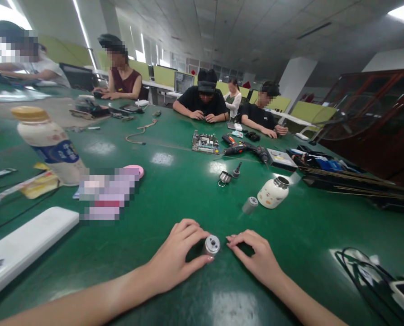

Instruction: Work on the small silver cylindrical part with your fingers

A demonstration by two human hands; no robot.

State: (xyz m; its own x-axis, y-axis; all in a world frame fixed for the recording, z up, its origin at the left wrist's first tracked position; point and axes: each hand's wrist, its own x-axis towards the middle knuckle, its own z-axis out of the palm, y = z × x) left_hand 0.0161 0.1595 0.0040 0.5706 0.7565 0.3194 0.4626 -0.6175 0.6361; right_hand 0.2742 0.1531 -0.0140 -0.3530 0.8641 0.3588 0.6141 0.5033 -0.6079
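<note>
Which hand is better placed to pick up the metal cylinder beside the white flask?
Right, probably: the right hand is nearer that far metal cylinder, with nothing clearly visible in its grasp. The left hand is occupied around the near metal cylinder.

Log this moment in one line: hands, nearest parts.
left hand: holding metal cylinder | right hand: apart from cylinder, grip unclear | second metal cylinder: on table, beside white jar

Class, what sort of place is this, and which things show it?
Probably a shared electronics workspace or office: a circuit board and power drills lie on one long green table.
</note>
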